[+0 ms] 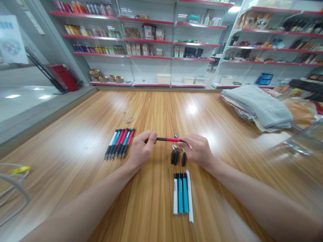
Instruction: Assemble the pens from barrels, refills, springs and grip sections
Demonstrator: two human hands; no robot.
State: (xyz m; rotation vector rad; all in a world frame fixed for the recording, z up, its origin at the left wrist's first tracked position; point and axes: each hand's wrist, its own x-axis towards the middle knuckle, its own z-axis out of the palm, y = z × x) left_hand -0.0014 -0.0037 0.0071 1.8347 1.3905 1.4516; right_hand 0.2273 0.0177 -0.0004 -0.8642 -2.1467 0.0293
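A red pen with a black grip (pixel 168 139) is held level above the table between my two hands. My left hand (pixel 143 148) is closed around its black grip end, the tip hidden in the fingers. My right hand (pixel 195 148) pinches the other, dark end. Just below the right hand lie several black grip sleeves (pixel 176 157) and small metal parts (pixel 174 147). Nearer to me are white and teal pen barrels (pixel 180 193) beside thin white refills (pixel 189 196). Left of my left hand, several pens (pixel 119 144) in white, teal and red lie side by side.
A small grey loop (pixel 130 119) and a tiny bit (pixel 123 111) lie farther back on the wooden table (pixel 151 107). Folded striped cloth (pixel 257 106) is piled at right, near a clear container (pixel 302 137). A pale cable (pixel 15 188) loops at left. Stocked shelves (pixel 146 41) stand behind.
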